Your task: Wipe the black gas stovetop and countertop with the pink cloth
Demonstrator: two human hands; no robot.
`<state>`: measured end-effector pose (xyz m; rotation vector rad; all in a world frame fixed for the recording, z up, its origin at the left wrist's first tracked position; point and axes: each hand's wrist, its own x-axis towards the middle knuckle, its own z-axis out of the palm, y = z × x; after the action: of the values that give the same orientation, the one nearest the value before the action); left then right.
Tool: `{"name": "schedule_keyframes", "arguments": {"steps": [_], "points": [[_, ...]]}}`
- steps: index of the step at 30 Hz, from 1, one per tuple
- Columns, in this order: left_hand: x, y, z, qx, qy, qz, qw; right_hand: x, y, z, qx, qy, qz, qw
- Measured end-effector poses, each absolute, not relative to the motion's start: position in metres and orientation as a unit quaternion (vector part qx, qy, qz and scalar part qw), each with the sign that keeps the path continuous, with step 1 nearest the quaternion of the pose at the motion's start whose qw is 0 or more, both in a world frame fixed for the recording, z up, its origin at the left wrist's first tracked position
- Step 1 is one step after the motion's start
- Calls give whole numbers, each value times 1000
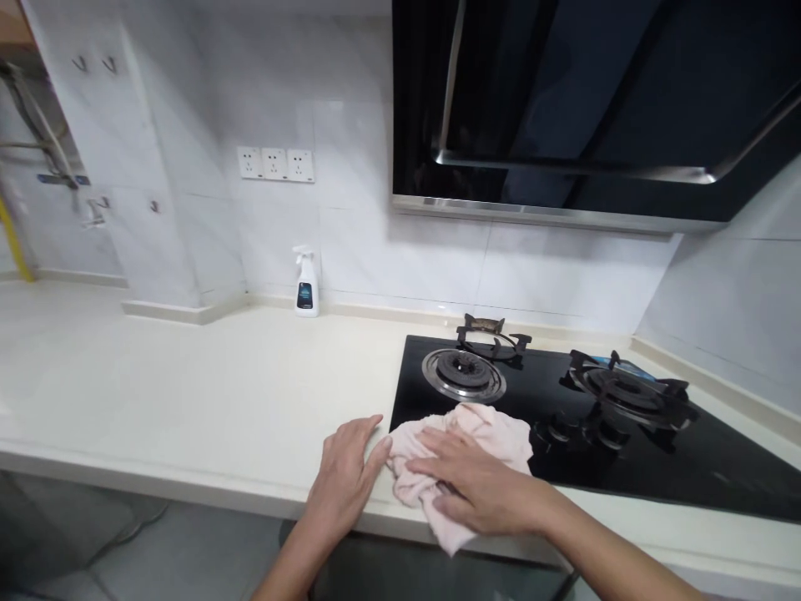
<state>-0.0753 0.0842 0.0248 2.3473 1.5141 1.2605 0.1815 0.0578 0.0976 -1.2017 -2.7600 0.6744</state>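
Note:
A crumpled pale pink cloth (501, 434) lies over the front left corner of the black gas cooktop (707, 476), with one end hanging toward the counter's front edge. My right hand (472, 484) presses down on this cloth, fingers spread over it and the thumb tucked into its folds. Just left of the cloth, my left hand (346, 463) rests at the pale counter (188, 392), its fingers apart and holding nothing. Its thumb tip is close to the cloth; I cannot tell if they touch. Behind the cloth is the uncovered left burner (464, 373).
A removed pot support (491, 338) stands at the cooktop's back edge. The right burner's pot support (632, 392) is in place, behind the control knobs (560, 427). A white spray bottle (306, 284) stands by the wall. A dark range hood (563, 108) overhangs the cooktop.

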Motion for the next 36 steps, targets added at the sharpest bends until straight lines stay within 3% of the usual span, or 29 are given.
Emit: {"name": "schedule_keyframes", "arguments": {"steps": [19,27,36], "points": [[-76,81,29,779,488,392,21,309,187,96,-734,-677,-51,-2],[-76,86,24,795,459,396,-19,362,246,86,-764,-641,-62,-42],[-78,94,19,798,441,410,-37,417,251,83,-798,-599,-61,-34]]}}
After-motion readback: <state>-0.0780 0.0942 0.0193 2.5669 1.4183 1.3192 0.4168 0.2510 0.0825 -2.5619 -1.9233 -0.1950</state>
